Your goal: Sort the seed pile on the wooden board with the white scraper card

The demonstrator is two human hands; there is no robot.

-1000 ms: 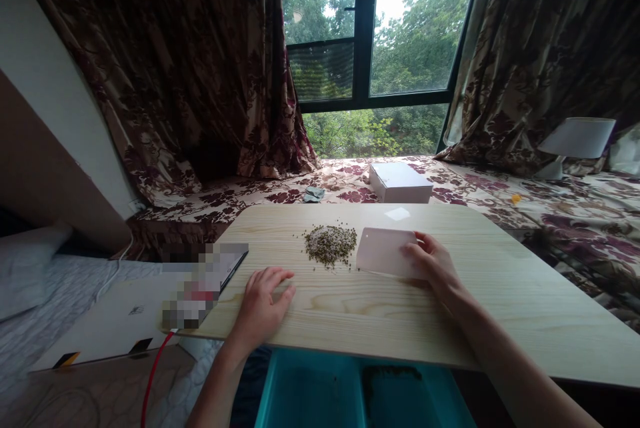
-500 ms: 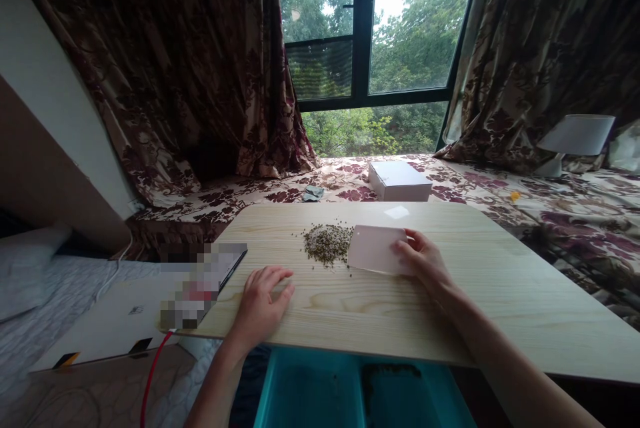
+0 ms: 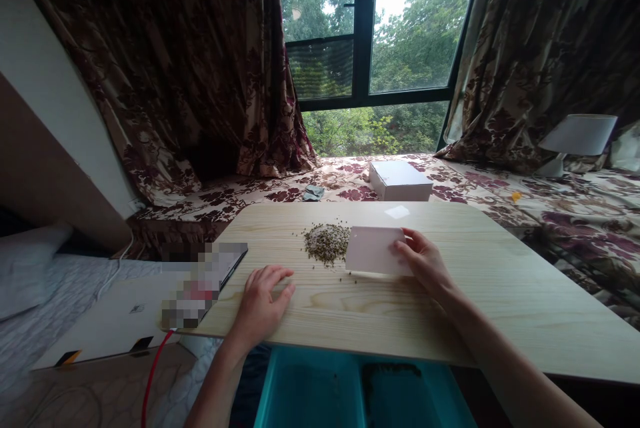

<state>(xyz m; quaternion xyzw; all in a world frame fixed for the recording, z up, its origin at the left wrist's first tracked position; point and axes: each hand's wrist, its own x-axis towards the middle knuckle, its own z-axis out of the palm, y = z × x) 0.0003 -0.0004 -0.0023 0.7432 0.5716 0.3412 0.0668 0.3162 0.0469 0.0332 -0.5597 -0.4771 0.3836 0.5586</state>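
Note:
My right hand [image 3: 423, 260] pinches the right edge of a translucent white plastic scraper [image 3: 373, 251], thumb on the near face. The scraper is tilted, and its left edge meets the right side of a heap of small greenish-brown grains [image 3: 325, 241]. Whether it touches the grains I cannot tell. Some stray grains lie around the heap and by the scraper's lower edge. On the wooden table [image 3: 345, 321], left of and nearer than the heap, rests my left hand [image 3: 263, 301], fingers slightly bent, thumb apart, holding nothing.
Below the table's near edge is a turquoise two-compartment tray [image 3: 313, 388], with dark bits in its right compartment. A blurred-out flat object [image 3: 205, 288] lies at the table's left edge, beside a red cable [image 3: 153, 375]. Beyond the table stands a white box [image 3: 400, 181].
The scraper has shifted slightly left, toward the heap, and its tilt differs a little. A few more grains show near its lower edge. My left hand stays in place.

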